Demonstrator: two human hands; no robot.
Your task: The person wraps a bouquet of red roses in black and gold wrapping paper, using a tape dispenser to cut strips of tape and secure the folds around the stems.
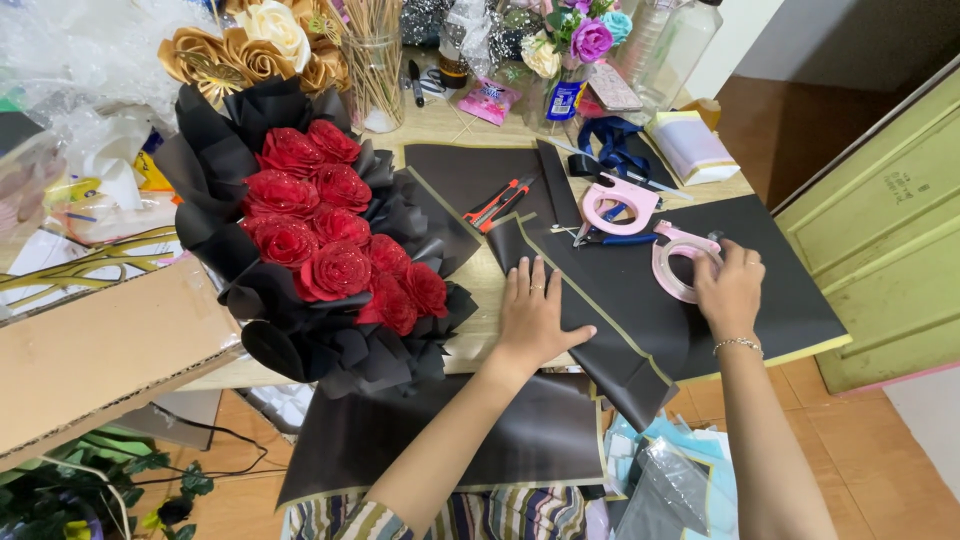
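My left hand (535, 315) lies flat, fingers apart, on a folded black wrapping sheet with a gold edge (620, 300) on the table. My right hand (728, 290) grips a pink tape dispenser (672, 262) that rests on the same sheet. To the left of my left hand lies a bouquet of glittery red roses (325, 235) wrapped in ruffled black paper (210, 160).
A second pink tape dispenser (618, 203), blue-handled scissors (612, 238) and a red utility knife (500, 203) lie behind the hands. Gold paper flowers (255, 50), a jar of sticks (375, 70) and a small vase bouquet (580, 40) crowd the back. A cardboard box (100, 350) sits left.
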